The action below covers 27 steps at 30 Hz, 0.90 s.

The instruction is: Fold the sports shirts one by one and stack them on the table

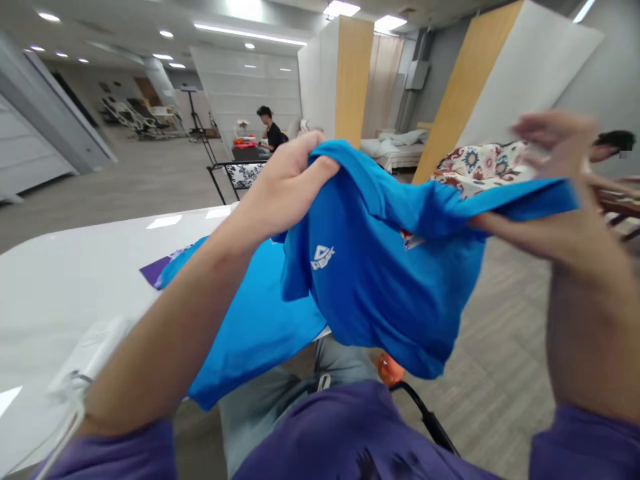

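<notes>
A blue T-shirt (pixel 370 280) with a small white logo hangs in the air in front of me, bunched along its upper edge. My left hand (pixel 295 180) is closed on that edge at the left, thumb over the cloth. On the right, my right hand (pixel 560 173) bears the shirt's other end, with its thumb beneath the cloth. The upper fingers of this hand are raised and blurred by motion. Behind and below the shirt, more blue cloth (pixel 260 320) is spread on the white table (pixel 90 260) and droops over its near edge.
A purple piece (pixel 155 272) shows beside the blue cloth. A white power strip (pixel 90 350) with a cable lies at the table's left. Under the shirt is an orange object (pixel 390 369) near a black curved bar. Other people sit in the background and at the far right.
</notes>
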### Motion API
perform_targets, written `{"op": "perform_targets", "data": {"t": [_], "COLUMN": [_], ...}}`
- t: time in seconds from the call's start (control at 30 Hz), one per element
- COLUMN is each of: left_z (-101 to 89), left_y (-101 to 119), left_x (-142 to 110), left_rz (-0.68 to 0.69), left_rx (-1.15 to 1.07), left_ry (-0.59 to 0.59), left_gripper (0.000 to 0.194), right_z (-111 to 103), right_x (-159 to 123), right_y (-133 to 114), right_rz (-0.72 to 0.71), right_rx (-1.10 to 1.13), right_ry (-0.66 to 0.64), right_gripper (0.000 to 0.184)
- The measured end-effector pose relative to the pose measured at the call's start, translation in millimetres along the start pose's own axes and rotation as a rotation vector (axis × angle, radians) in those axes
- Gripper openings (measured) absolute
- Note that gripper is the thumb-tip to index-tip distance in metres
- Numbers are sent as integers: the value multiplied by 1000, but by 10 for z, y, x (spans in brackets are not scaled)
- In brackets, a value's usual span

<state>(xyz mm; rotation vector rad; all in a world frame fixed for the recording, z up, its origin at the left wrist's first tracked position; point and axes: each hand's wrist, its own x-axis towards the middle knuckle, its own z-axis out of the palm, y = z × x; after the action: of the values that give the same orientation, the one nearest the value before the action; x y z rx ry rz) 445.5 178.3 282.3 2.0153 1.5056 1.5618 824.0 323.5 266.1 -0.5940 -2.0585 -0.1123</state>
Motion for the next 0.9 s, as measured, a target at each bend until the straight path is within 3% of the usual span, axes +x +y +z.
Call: {"op": "perform_targets", "data": {"t": [0.07, 0.13, 0.2, 0.23, 0.37, 0.43, 0.5, 0.57, 0.67, 0.8, 0.9], "left_z": [2, -22, -107, -171, -465, -571, -647, -733, -971, -1427, -1643], "left_y": [358, 600, 712, 723, 585, 499, 470, 502, 541, 317, 22], "left_x": [74, 79, 22, -19, -165, -199, -227, -277, -413, -679, -933], "left_rz": [44, 60, 59, 39, -208, -330, -379, -357, -275, -352, -376], "left_rx": [129, 261, 346, 372, 358, 336, 338, 378, 470, 553, 602], "left_ry": [1, 8, 1, -21, -21, 18, 17, -39, -136, -197, -236], "left_gripper": [25, 30, 33, 35, 53, 74, 87, 81, 48, 44, 37], "right_z": [625, 1129, 1409, 1466, 1448, 1495, 1624, 1761, 1795, 1501, 1297], "right_x": [-170, -322, -400, -407, -328, -299, -284, -256, -167, -33, 32], "right_y": [-446, -740, -853, -868, -980, -1147, -1307, -1360, -1195, -865, -756], "right_rz": [-120, -66, 45, 102, 219, 154, 73, 42, 79, 90, -30], "right_rx": [268, 431, 492, 507, 672, 740, 738, 725, 642, 290, -63], "right_ry": [-196, -377, -447, -424, -294, -388, -492, -506, -387, -194, -198], "right_gripper": [126, 84, 43, 36, 50, 60, 49, 37, 32, 25, 29]}}
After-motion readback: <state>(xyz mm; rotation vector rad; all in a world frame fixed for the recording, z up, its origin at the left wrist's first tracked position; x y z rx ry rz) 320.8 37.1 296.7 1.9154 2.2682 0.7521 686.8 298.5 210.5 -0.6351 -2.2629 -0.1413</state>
